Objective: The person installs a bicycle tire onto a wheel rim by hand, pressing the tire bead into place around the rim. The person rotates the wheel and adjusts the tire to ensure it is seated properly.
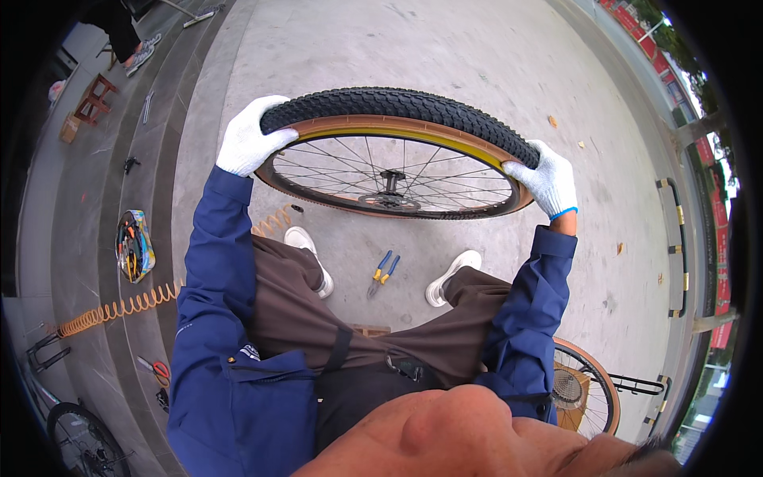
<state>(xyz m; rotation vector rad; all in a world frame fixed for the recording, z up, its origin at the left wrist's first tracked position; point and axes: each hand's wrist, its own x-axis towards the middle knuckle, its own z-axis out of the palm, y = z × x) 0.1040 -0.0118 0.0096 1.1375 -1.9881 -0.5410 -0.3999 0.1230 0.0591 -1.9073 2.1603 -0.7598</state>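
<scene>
I hold a bicycle wheel [390,206] tilted in front of me, its hub and disc rotor showing past the spokes. Around it is a knobby black tyre [387,101] with a tan sidewall, and a yellow-green band lines the sidewall's inner edge along the top. My left hand [253,137], in a white knit glove, grips the tyre at the upper left, thumb on the near sidewall. The gloved right hand [545,176] grips the opposite side, its thumb pressing near the yellow-green band. On the floor between my shoes lie blue-and-yellow pliers [383,274].
A coiled orange air hose [119,307] runs across the steps at left. There stand a tool bag [136,247], red-handled scissors [156,371] and a wooden stool [95,98]. A person's legs [122,30] are at upper left. Another wheel [587,387] lies at lower right, near a metal rack [676,250].
</scene>
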